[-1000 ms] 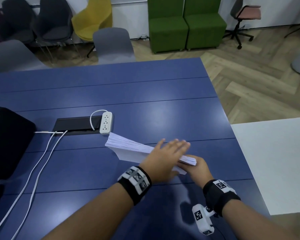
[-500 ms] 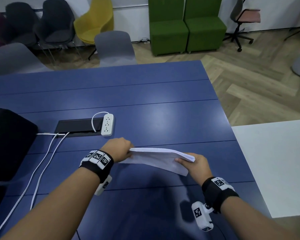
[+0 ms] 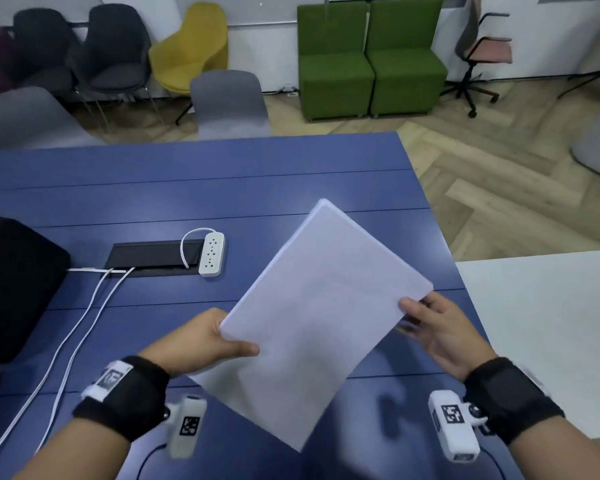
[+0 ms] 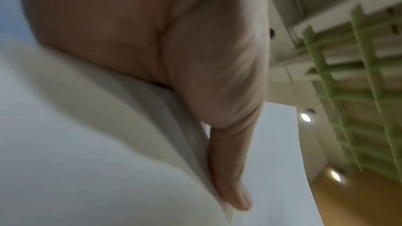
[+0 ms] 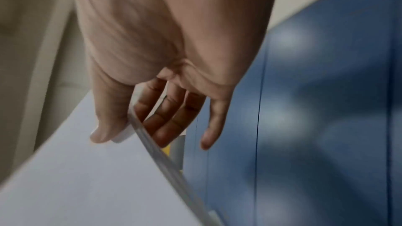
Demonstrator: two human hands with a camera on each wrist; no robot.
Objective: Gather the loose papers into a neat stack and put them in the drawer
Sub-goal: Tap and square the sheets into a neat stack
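My left hand grips the thick stack of white paper sheets at its left corner. The thumb lies on top of the paper and the fingers are tucked under it, out of sight. In the left wrist view the thumb lies flat along the paper edge. My right hand pinches the right corner of the same stack. In the right wrist view its thumb presses on top, three fingers lie under the sheets, and the little finger hangs free beside the edge. So both hands are clamped on the paper, one at each side, well apart from each other.

The stack is up in the air above the blue bench, between my two hands. It is turned like a diamond, with one corner pointing away from me and one corner pointing down toward me. The sheets look lined up and even.

Farther out on the bench, to the left of the paper, lies a white power strip beside a black cable hatch. Two white cables run from the hatch toward me. A black bag sits at the far left edge. A white table stands to the right of the bench.
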